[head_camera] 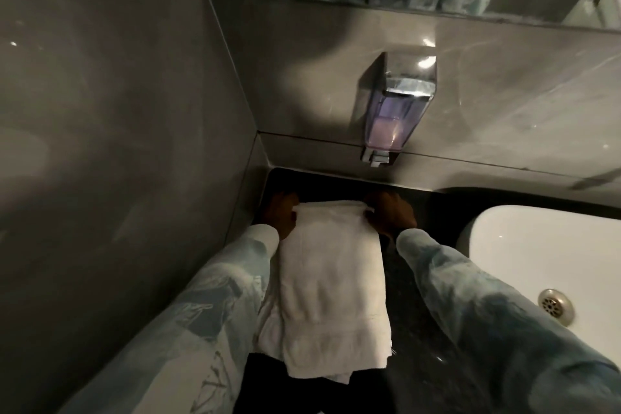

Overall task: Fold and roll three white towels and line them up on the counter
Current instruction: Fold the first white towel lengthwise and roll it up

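Pinching the towel's (332, 282) far corners, both hands (282, 213) (391, 212) should keep the fold between the fingers square.

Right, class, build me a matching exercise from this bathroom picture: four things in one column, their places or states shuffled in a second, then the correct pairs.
Things:
1. white towel
2. soap dispenser
3. sink
4. left hand

Places or states:
A. mounted on the back wall
B. grips the towel's far left corner
C. lies lengthwise on the dark counter
D. sits right of the towel, drain showing

Pairs: 1-C, 2-A, 3-D, 4-B
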The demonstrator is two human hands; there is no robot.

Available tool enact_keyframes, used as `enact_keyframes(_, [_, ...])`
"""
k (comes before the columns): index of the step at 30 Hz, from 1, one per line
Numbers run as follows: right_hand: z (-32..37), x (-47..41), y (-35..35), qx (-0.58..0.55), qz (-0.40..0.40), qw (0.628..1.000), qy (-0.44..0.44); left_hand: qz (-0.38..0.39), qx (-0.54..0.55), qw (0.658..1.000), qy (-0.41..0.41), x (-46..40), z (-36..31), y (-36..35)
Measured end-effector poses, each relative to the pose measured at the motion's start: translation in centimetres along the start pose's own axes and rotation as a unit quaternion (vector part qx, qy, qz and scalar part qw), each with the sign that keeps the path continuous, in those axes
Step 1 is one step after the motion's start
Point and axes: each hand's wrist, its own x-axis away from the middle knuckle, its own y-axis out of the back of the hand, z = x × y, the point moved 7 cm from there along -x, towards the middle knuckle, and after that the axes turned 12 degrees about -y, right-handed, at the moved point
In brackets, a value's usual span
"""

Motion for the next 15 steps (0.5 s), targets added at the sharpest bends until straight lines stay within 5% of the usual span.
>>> enact_keyframes(15, [0.4,-2.0,-0.5,0.043,0.037,0.998,0.018,-0.038,-0.023,0.997,-0.057,1.6,-1.4,2.6])
